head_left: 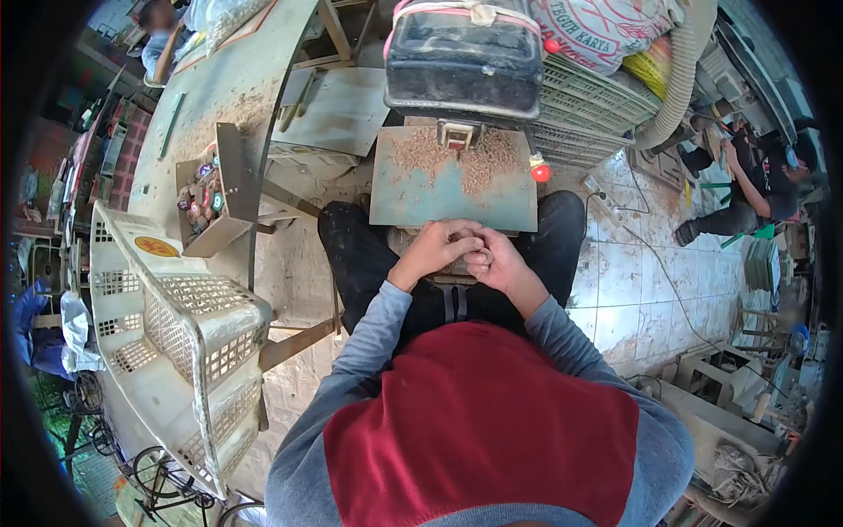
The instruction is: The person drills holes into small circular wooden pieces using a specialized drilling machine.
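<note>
My left hand [435, 251] and my right hand [507, 264] meet in front of my lap, at the near edge of a machine's blue-grey work plate [450, 211]. The fingers of both are curled and pressed together, and whatever they may hold is hidden. Brown wood shavings [483, 165] cover much of the plate beyond them. Over its far edge stands the dusty black machine head [463, 66], with a small metal holder [457, 136] pointing down at the plate. A red ball-shaped knob [541, 173] sits by the plate's right side.
A wooden box [230, 189] of small colourful pieces rests on the dusty bench [250, 53] at left, near a white plastic basket [189, 307]. Behind the machine are crates [597, 97] and a sack [597, 31]. A cable [654, 255] crosses the tiles; another person [755, 180] sits at right.
</note>
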Demonstrator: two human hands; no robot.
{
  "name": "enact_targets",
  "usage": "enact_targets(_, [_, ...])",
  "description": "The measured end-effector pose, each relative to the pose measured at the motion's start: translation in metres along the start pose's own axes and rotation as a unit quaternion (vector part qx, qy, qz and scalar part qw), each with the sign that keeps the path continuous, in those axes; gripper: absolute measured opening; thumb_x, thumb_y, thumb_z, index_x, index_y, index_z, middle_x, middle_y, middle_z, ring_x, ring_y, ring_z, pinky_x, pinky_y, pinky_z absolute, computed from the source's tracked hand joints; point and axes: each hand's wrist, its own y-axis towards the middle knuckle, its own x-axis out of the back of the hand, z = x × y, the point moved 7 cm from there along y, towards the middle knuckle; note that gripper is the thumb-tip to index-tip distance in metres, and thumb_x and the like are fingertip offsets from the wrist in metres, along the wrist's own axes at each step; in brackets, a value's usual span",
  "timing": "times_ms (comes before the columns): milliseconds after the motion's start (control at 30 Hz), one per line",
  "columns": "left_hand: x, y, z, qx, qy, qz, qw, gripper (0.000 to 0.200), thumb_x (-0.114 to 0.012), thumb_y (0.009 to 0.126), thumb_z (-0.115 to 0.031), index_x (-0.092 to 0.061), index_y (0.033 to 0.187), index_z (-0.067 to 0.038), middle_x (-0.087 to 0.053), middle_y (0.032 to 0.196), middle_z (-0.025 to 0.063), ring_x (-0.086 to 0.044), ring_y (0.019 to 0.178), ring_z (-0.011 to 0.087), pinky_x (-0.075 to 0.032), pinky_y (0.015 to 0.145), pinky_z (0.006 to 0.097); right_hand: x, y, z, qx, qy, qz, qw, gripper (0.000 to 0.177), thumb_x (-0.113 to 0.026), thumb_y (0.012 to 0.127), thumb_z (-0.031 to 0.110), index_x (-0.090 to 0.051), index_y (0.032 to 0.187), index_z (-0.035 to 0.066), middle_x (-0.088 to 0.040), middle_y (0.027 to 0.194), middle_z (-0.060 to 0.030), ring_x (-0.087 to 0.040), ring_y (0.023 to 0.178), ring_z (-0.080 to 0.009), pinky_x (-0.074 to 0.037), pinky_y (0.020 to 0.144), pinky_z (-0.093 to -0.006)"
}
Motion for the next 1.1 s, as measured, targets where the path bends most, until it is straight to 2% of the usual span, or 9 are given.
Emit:
enact_targets(233, [0.000, 0.009, 0.021, 0.027, -0.038, -0.045, 0.998, 0.027, -0.066, 0.087, -0.012, -0.069, 0.111, 0.002, -0.074, 0.096, 0.0115, -0.067, 0.083, 0.0141, -0.052, 0.077, 0.0294, -0.003, -0.004, 0.008, 0.025, -0.022, -0.030, 0.999, 0.034, -0.048, 0.101, 0.040, -0.060, 0.105, 0.008, -0.054, 0.075, -0.0028, -0.044, 0.052, -0.0094, -0.033, 0.043, -0.0219])
enact_targets(333, [0.032, 0.024, 0.042, -0.005, 0.117, -0.253, 0.960, 0.018, -0.067, 0.085, -0.009, -0.071, 0.101, -0.001, -0.071, 0.089, 0.0117, -0.066, 0.073, 0.0204, -0.053, 0.069, 0.0334, 0.003, -0.005, 0.015, 0.045, -0.044, -0.105, 0.992, 0.036, -0.051, 0.100, 0.041, -0.061, 0.107, 0.007, -0.057, 0.079, -0.0034, -0.046, 0.053, -0.0099, -0.036, 0.045, -0.0223])
enact_targets(367, [0.034, 0.033, 0.052, -0.005, 0.117, -0.253, 0.960, 0.018, -0.067, 0.085, -0.009, -0.071, 0.101, -0.001, -0.071, 0.089, 0.0117, -0.066, 0.073, 0.0204, -0.053, 0.069, 0.0334, 0.014, -0.001, 0.012, 0.030, 0.010, -0.091, 0.995, 0.034, -0.052, 0.100, 0.039, -0.062, 0.106, 0.007, -0.058, 0.079, -0.0032, -0.047, 0.055, -0.0098, -0.038, 0.047, -0.0226])
enact_targets(433, [0.039, 0.040, 0.043, -0.097, 0.300, -0.312, 0.896, 0.013, -0.070, 0.080, -0.011, -0.071, 0.091, -0.005, -0.066, 0.086, 0.0105, -0.065, 0.079, 0.0316, -0.053, 0.069, 0.0405, 0.033, 0.005, 0.010, 0.017, 0.063, -0.076, 0.995, 0.031, -0.054, 0.100, 0.036, -0.062, 0.105, 0.007, -0.059, 0.079, -0.0030, -0.049, 0.056, -0.0097, -0.039, 0.048, -0.0228])
enact_targets(633, [0.017, 0.050, 0.056, -0.132, 0.368, -0.209, 0.896, 0.022, -0.074, 0.076, -0.015, -0.070, 0.097, -0.009, -0.062, 0.094, 0.0070, -0.060, 0.090, 0.0287, -0.051, 0.078, 0.0411, 0.062, -0.002, 0.010, 0.007, 0.089, -0.001, 0.996, 0.018, -0.061, 0.096, 0.022, -0.062, 0.104, 0.006, -0.058, 0.077, -0.0010, -0.052, 0.061, -0.0098, -0.042, 0.050, -0.0232])
enact_targets(733, [0.026, 0.042, 0.051, -0.113, 0.321, -0.243, 0.908, 0.029, -0.076, 0.077, -0.017, -0.069, 0.104, -0.008, -0.061, 0.092, 0.0078, -0.061, 0.095, 0.0297, -0.052, 0.079, 0.0404, 0.047, -0.015, 0.021, 0.039, 0.062, -0.023, 0.997, 0.016, -0.061, 0.096, 0.020, -0.062, 0.105, 0.007, -0.057, 0.076, 0.0007, -0.052, 0.063, -0.0097, -0.043, 0.052, -0.0236])
enact_targets(800, [0.031, 0.044, 0.057, -0.096, 0.320, -0.241, 0.911, 0.033, -0.076, 0.076, -0.020, -0.068, 0.106, -0.008, -0.061, 0.094, 0.0092, -0.060, 0.094, 0.0307, -0.051, 0.080, 0.0413, 0.032, -0.032, 0.043, 0.151, 0.040, -0.099, 0.983, 0.015, -0.060, 0.096, 0.019, -0.062, 0.107, 0.010, -0.053, 0.072, 0.0027, -0.050, 0.064, -0.0090, -0.040, 0.052, -0.0235])
enact_targets(900, [0.033, 0.050, 0.065, -0.078, 0.322, -0.229, 0.915, 0.037, -0.077, 0.076, -0.025, -0.068, 0.108, -0.007, -0.062, 0.098, 0.0103, -0.060, 0.094, 0.0310, -0.050, 0.080, 0.0414, 0.022, -0.035, 0.071, 0.183, 0.027, -0.012, 0.983, 0.016, -0.060, 0.096, 0.021, -0.063, 0.109, 0.012, -0.049, 0.070, 0.0040, -0.047, 0.063, -0.0086, -0.037, 0.052, -0.0231])
enact_targets(1100, [0.023, 0.060, 0.072, -0.034, 0.361, -0.256, 0.896, 0.038, -0.079, 0.074, -0.029, -0.070, 0.101, -0.004, -0.062, 0.096, 0.0109, -0.059, 0.092, 0.0318, -0.048, 0.080, 0.0425, -0.015, -0.066, 0.122, 0.285, -0.076, -0.029, 0.955, 0.025, -0.054, 0.100, 0.034, -0.062, 0.105, 0.011, -0.038, 0.062, 0.0043, -0.040, 0.055, -0.0090, -0.032, 0.049, -0.0248])
